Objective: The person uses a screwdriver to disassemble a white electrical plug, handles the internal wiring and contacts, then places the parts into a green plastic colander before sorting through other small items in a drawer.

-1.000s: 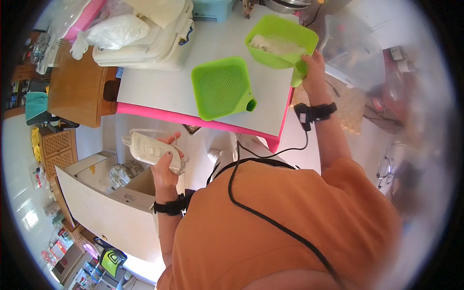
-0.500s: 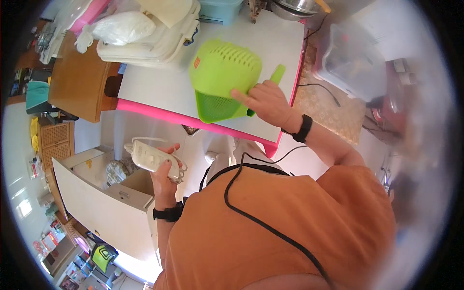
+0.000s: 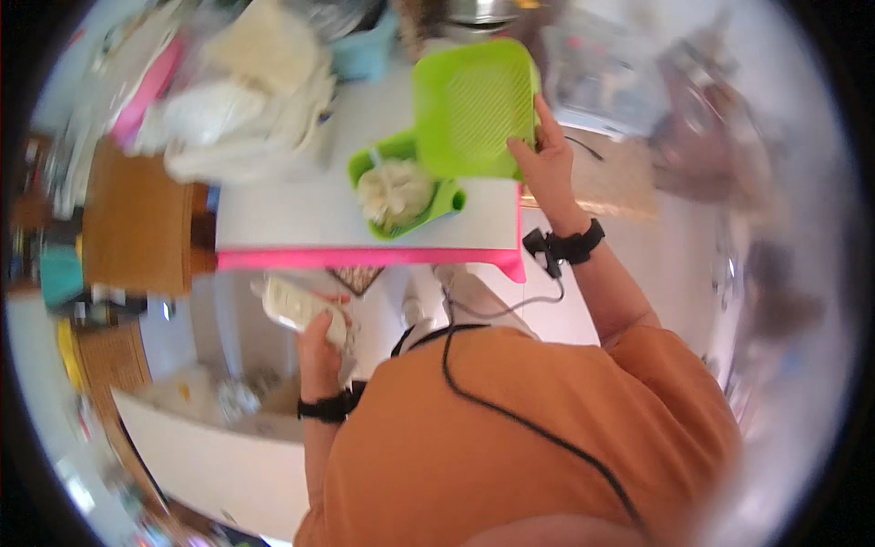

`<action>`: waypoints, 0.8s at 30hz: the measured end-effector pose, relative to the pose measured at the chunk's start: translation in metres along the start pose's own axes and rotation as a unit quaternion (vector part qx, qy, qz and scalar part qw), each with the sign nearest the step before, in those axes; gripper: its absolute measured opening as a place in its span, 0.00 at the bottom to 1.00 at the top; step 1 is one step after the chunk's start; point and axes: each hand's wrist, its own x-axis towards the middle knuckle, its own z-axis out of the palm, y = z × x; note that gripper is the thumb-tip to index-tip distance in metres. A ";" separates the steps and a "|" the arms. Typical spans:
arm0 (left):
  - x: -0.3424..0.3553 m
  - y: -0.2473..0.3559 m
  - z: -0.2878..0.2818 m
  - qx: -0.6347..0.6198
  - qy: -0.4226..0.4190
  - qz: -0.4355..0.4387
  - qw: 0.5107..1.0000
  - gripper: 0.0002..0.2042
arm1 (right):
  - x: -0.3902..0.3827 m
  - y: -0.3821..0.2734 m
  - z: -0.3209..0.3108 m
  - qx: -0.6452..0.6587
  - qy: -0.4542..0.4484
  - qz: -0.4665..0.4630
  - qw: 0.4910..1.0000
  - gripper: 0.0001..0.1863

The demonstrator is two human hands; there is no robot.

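My right hand [image 3: 550,164] grips the right edge of a green perforated basket [image 3: 474,108], thumb on the inner side. The basket is held up over the table, its slotted face toward me. Partly hidden beneath it, a second green container [image 3: 447,199] with a stubby handle lies on the white table. A whitish, crumpled bundle [image 3: 394,191] rests in that container; its kind is too blurred to tell. Low on the left, beyond the table's front edge, my left hand [image 3: 319,351] is closed around a white oblong device [image 3: 293,304] with a cord bunched at its end.
The white table [image 3: 283,214] has a pink front edge. Whitish lidded boxes and plastic bags [image 3: 205,118] crowd its left side, beside a brown wooden piece [image 3: 137,214]. A clear bin [image 3: 602,77] stands at the far right. A black cable [image 3: 510,424] runs across my orange shirt.
My right hand has lifted the green basket up and to the right, uncovering the whitish bundle. My left hand keeps hold of the white device. The view has shifted somewhat.
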 end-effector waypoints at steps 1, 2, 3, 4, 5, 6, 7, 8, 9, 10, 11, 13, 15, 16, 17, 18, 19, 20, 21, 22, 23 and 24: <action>0.003 0.000 -0.006 0.008 -0.039 -0.003 0.999 0.16 | -0.012 -0.002 -0.017 0.170 0.023 0.149 0.974 0.36; 0.006 -0.002 -0.012 0.019 -0.062 -0.037 0.997 0.17 | -0.027 -0.019 -0.030 0.292 0.068 0.172 0.938 0.35; 0.008 -0.002 -0.011 0.033 -0.074 -0.069 0.994 0.17 | -0.043 -0.029 -0.046 0.282 0.101 0.166 0.939 0.35; 0.012 -0.001 -0.007 0.044 -0.102 -0.076 0.991 0.17 | -0.061 -0.037 -0.057 0.289 0.116 0.181 0.933 0.35; 0.017 0.004 -0.001 0.049 -0.136 -0.059 0.988 0.17 | -0.077 -0.046 -0.068 0.297 0.130 0.195 0.925 0.36; 0.020 0.009 0.005 0.053 -0.170 -0.044 0.983 0.18 | -0.093 -0.055 -0.081 0.291 0.127 0.198 0.927 0.36; 0.017 0.017 0.017 0.067 -0.190 -0.054 0.978 0.18 | -0.113 -0.059 -0.092 0.287 0.154 0.201 0.924 0.36; 0.015 0.026 0.040 0.040 -0.277 -0.018 0.960 0.18 | -0.130 -0.058 -0.101 0.268 0.172 0.193 0.928 0.36; 0.009 0.035 0.063 0.013 -0.354 0.018 0.935 0.18 | -0.148 -0.059 -0.109 0.253 0.185 0.188 0.931 0.35; -0.002 0.039 0.084 0.074 -0.356 -0.011 0.932 0.22 | -0.165 -0.065 -0.119 0.229 0.207 0.206 0.928 0.35; -0.013 0.040 0.109 0.134 -0.348 -0.038 0.927 0.27 | -0.182 -0.073 -0.131 0.211 0.220 0.225 0.926 0.34; -0.037 0.024 0.168 0.151 -0.494 -0.007 0.856 0.23 | -0.217 -0.095 -0.154 0.226 0.201 0.219 0.928 0.33; -0.079 -0.007 0.211 0.237 -0.523 -0.002 0.819 0.11 | -0.254 -0.100 -0.176 0.208 0.195 0.246 0.926 0.33; -0.093 -0.026 0.232 0.342 -0.532 -0.045 0.773 0.12 | -0.274 -0.101 -0.187 0.211 0.199 0.261 0.921 0.33; -0.112 -0.048 0.244 0.357 -0.532 -0.061 0.765 0.19 | -0.293 -0.100 -0.198 0.214 0.203 0.274 0.915 0.33; -0.127 -0.072 0.254 0.370 -0.531 -0.077 0.758 0.26 | -0.311 -0.099 -0.210 0.223 0.196 0.273 0.915 0.33; -0.141 -0.095 0.260 0.383 -0.535 -0.053 0.751 0.27 | -0.330 -0.096 -0.220 0.220 0.229 0.283 0.905 0.33; -0.158 -0.119 0.265 0.392 -0.537 -0.029 0.746 0.29 | -0.348 -0.093 -0.236 0.213 0.257 0.293 0.896 0.33; -0.170 -0.142 0.272 0.396 -0.533 -0.028 0.747 0.29 | -0.364 -0.089 -0.253 0.218 0.255 0.293 0.895 0.33; -0.189 -0.160 0.281 0.456 -0.549 0.014 0.701 0.33 | -0.386 -0.092 -0.270 0.235 0.274 0.310 0.880 0.33; -0.205 -0.176 0.289 0.510 -0.563 0.057 0.647 0.37 | -0.404 -0.094 -0.286 0.251 0.294 0.325 0.863 0.33; -0.218 -0.189 0.295 0.539 -0.563 0.038 0.625 0.44 | -0.410 -0.092 -0.300 0.244 0.298 0.324 0.864 0.33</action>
